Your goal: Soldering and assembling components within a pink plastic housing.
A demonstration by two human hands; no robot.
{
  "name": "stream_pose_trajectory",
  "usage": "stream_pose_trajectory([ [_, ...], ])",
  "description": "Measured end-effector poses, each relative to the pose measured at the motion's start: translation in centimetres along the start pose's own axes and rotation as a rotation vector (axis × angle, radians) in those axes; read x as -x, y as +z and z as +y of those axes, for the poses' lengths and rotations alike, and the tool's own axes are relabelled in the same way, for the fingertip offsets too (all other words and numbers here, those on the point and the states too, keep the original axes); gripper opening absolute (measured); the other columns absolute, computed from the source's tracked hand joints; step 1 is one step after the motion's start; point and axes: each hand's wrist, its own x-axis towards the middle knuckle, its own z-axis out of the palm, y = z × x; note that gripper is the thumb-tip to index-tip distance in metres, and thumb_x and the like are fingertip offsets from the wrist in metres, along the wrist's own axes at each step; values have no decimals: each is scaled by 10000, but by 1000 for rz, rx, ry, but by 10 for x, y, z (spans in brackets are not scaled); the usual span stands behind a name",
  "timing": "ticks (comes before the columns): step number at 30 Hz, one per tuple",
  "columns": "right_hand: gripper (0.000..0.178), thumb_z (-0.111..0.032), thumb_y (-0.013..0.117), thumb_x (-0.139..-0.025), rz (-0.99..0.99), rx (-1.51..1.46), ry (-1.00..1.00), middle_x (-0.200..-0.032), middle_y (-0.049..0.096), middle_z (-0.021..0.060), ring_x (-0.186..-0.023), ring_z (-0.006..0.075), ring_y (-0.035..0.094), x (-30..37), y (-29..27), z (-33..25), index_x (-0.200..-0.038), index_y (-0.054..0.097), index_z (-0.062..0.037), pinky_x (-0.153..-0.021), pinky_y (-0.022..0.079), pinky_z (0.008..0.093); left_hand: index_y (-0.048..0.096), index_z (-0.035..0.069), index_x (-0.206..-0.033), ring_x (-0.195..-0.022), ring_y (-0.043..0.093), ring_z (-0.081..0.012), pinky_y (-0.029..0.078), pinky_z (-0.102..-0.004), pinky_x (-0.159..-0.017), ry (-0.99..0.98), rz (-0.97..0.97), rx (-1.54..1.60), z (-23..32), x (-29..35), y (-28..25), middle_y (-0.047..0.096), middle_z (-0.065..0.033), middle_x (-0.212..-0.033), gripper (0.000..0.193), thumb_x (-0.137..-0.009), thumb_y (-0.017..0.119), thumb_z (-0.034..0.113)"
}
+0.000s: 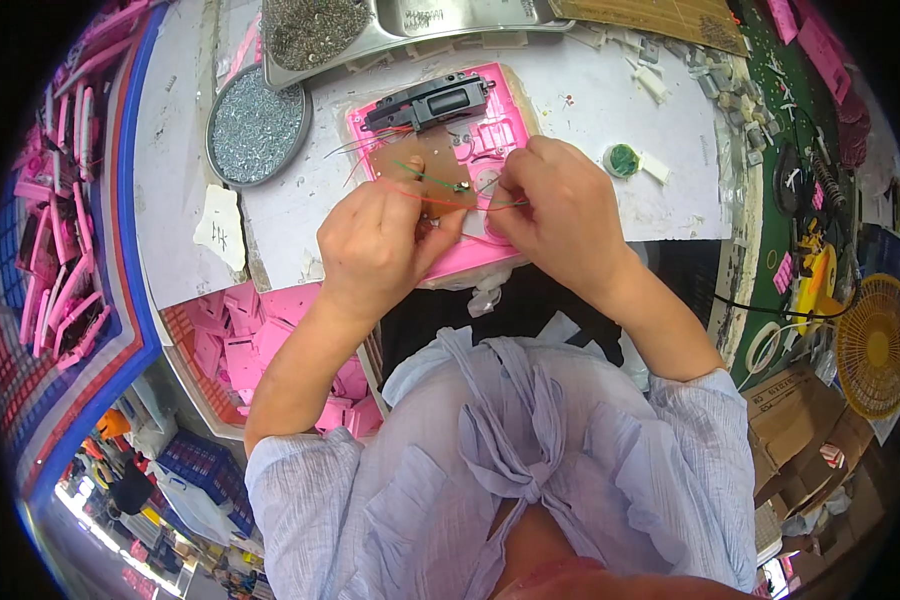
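A pink plastic housing lies on the table in front of me, with a black plastic module along its far side. Over its left part is a brown circuit board, with thin red and green wires across it. My left hand grips the board, its index finger on top and its thumb near the close edge. At the housing's right side, my right hand is closed in a pinch at the ends of the wires. Its fingertips are partly hidden.
Small screws fill a round dish at the left. A metal tray of small parts stands at the back. To the right lie a green round piece and small white parts. A crate of pink parts sits below left; a yellow fan is far right.
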Motion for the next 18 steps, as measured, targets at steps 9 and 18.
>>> stream_pose_trajectory([
  [9,122,-77,724,-807,52,-144,167,-697,636,104,-583,295,622,-9,0,6,-813,612,-28,-554,500,378,595,25,-910,-778,701,-297,567,-367,-663,-6,-34,23,2,-6,-3,712,-168,-1014,420,-700,905,213],
  [18,141,-93,780,-848,-79,-404,290,-579,518,40,-476,147,456,12,-38,7,-893,666,-24,-485,382,287,630,14,-988,-858,690,-312,564,-378,-693,-83,-65,102,4,-6,-6,672,-155,-1094,434,-710,893,221],
])
